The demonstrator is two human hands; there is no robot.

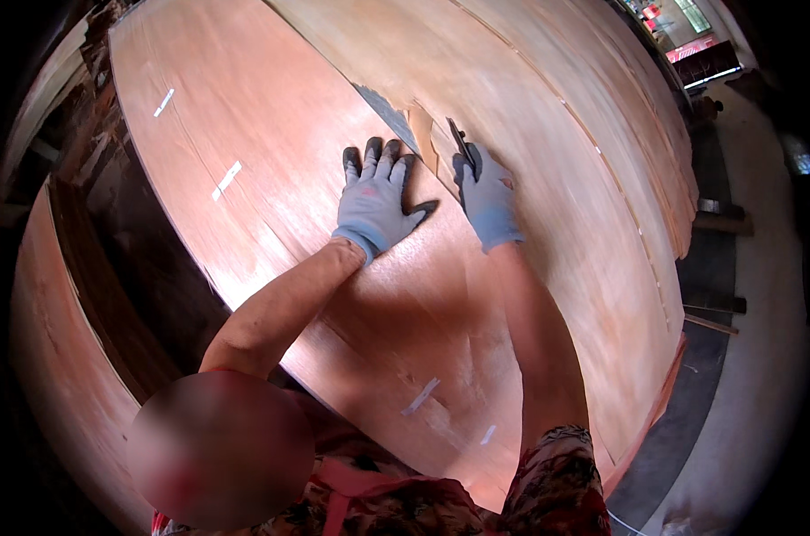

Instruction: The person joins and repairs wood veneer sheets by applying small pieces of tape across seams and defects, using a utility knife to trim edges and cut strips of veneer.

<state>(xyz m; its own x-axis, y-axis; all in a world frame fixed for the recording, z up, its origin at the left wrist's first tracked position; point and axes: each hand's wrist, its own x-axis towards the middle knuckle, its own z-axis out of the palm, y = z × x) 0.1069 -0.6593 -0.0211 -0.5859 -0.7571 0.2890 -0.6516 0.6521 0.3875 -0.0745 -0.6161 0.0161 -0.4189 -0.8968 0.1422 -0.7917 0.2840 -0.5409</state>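
Big reddish-brown veneer sheet [271, 161] lies flat on top of a stack, filling most of the view; a second overlapping paler wood veneer sheet [557, 134] runs along its right side, seam between them going up the middle. More stacked sheets [56, 357] sit lower at left, grey concrete floor [762, 375] at right.

Short white tape strips [227, 180] dot the top sheet, a few near the bottom edge too.

At the seam there's a torn grey gap [389, 112] with a loose flap of veneer beside it.

Left hand [376, 198], grey glove with dark fingertips, is pressed flat on the sheet just below the gap, fingers spread, thumb out to the right, gripping nothing. Right hand [487, 195], same glove, fingers closed round a thin dark blade-like tool [459, 141] whose tip sits at the flap's edge.

Step in hand looks like trimming the damaged spot, sheet pinned down. Next move probably calls for a steady drawn cut along the flap, left hand kept clear of the blade line.
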